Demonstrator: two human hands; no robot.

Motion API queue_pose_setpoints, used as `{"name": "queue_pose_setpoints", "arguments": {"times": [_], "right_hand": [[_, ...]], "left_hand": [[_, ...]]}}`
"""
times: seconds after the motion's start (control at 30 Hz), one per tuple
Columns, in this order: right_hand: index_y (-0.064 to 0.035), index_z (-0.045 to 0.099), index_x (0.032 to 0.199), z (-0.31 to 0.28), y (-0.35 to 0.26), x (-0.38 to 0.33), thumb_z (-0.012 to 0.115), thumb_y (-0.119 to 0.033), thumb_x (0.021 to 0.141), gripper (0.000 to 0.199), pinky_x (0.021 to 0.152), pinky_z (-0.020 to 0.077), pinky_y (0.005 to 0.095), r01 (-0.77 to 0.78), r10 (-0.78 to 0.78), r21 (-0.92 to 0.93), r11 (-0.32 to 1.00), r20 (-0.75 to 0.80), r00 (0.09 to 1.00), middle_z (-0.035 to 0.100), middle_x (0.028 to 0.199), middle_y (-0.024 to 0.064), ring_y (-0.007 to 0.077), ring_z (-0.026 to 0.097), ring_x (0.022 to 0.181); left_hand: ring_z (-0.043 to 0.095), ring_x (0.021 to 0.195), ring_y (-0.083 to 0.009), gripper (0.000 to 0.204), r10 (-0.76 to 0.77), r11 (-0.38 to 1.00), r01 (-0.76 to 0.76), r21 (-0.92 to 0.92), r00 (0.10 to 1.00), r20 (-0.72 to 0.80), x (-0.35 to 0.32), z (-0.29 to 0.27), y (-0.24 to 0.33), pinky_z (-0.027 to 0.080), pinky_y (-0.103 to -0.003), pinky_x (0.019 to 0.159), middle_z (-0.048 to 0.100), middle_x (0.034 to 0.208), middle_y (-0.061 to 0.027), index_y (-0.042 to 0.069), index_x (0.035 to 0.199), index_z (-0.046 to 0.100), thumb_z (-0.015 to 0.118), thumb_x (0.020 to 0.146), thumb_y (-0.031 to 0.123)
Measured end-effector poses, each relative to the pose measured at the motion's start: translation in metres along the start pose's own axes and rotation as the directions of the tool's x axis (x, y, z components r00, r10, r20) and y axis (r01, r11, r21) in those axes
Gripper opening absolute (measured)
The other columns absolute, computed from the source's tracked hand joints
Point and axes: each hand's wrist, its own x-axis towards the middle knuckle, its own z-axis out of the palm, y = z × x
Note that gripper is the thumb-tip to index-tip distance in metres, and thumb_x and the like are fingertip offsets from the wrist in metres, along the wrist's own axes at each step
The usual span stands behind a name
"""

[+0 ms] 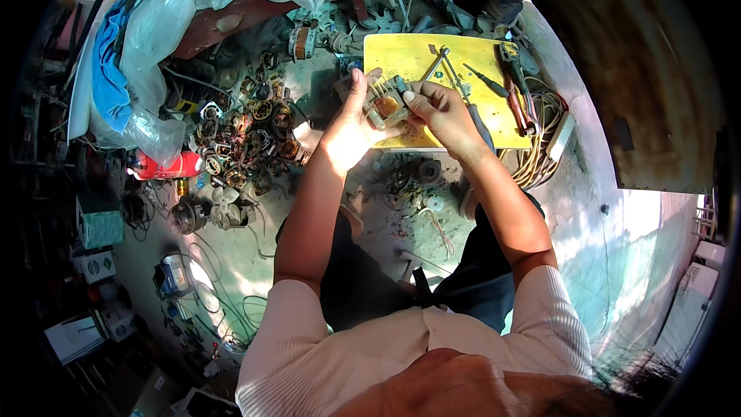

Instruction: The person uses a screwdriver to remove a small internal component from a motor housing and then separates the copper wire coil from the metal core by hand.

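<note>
My left hand (349, 127) is closed around a small open device (384, 105) with a see-through casing and a copper-brown middle. Its thumb points up beside the casing. The fingers of my right hand (441, 112) press on the device's right side, next to a small dark block (400, 83) at its upper edge. Whether that block is part of the device I cannot tell. Both hands are over the left part of a yellow board (386, 48). On the board lie a thin screwdriver (486, 80), a longer dark-handled tool (480, 125) and red-handled pliers (519, 104).
A heap of copper-wound motor parts (251, 120) covers the floor at left. Coiled cable (540, 166) lies right of the board. More loose parts (413, 177) sit between my feet. Plastic bags (158, 38), a blue cloth (113, 69) and a red bottle (166, 165) stand farther left.
</note>
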Motion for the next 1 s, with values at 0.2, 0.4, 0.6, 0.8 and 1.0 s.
{"name": "queue_pose_setpoints", "arguments": {"times": [0.2,0.4,0.6,0.8,1.0], "right_hand": [[0.0037,0.061,0.118,0.001,0.000,0.000,0.059,-0.017,0.097,0.029,0.080,0.0508,0.0248,0.049,-0.051,-0.055,0.997,-0.051,0.997,0.066,0.095,0.0034,0.0093,0.061,0.087],[-0.0010,0.066,0.111,0.000,-0.001,0.001,0.075,-0.023,0.084,0.036,0.069,0.0532,0.0275,0.265,-0.362,-0.431,0.863,-0.159,0.919,0.070,0.088,0.0094,0.0127,0.067,0.076],[0.0050,0.067,0.105,-0.010,-0.011,0.002,0.066,-0.008,0.091,0.019,0.076,0.0527,0.0222,0.172,-0.223,-0.402,0.899,-0.084,0.971,0.071,0.086,0.0051,0.0085,0.065,0.082],[-0.0032,0.069,0.104,-0.059,-0.022,0.006,0.064,-0.027,0.089,0.029,0.074,0.0530,0.0371,-0.118,-0.389,-0.899,0.421,-0.297,0.872,0.071,0.093,0.0178,0.0316,0.069,0.085],[-0.0077,0.060,0.113,-0.080,0.035,0.024,0.061,-0.030,0.086,0.035,0.072,0.0536,0.0426,-0.295,-0.229,-0.955,-0.042,-0.278,0.933,0.070,0.088,0.0163,0.0361,0.067,0.084]], "left_hand": [[0.054,0.121,-0.0257,0.047,-0.005,0.997,0.006,0.071,1.000,-0.011,-0.002,0.002,-0.007,0.045,-0.053,0.103,0.052,0.129,-0.0114,0.003,0.139,0.035,0.054,0.096,0.005],[0.055,0.118,-0.0226,0.052,0.104,0.973,-0.111,0.203,0.994,0.045,-0.003,-0.002,-0.006,0.047,-0.044,0.102,0.054,0.127,-0.0109,0.002,0.140,0.036,0.058,0.093,-0.001],[0.057,0.115,-0.0228,0.051,0.005,0.991,-0.015,0.133,0.997,0.075,0.000,-0.012,-0.009,0.048,-0.041,0.101,0.057,0.125,-0.0117,0.001,0.136,0.042,0.063,0.089,0.002],[0.061,0.113,-0.0242,0.027,-0.017,0.980,0.042,-0.192,0.991,0.129,0.000,-0.018,0.001,0.052,-0.043,0.098,0.064,0.118,-0.0070,0.006,0.120,0.057,0.059,0.097,0.019],[0.058,0.118,-0.0284,0.039,0.028,0.960,-0.022,-0.279,0.999,0.016,0.004,-0.024,0.001,0.047,-0.051,0.102,0.060,0.126,-0.0096,0.007,0.128,0.051,0.057,0.097,0.030]]}}
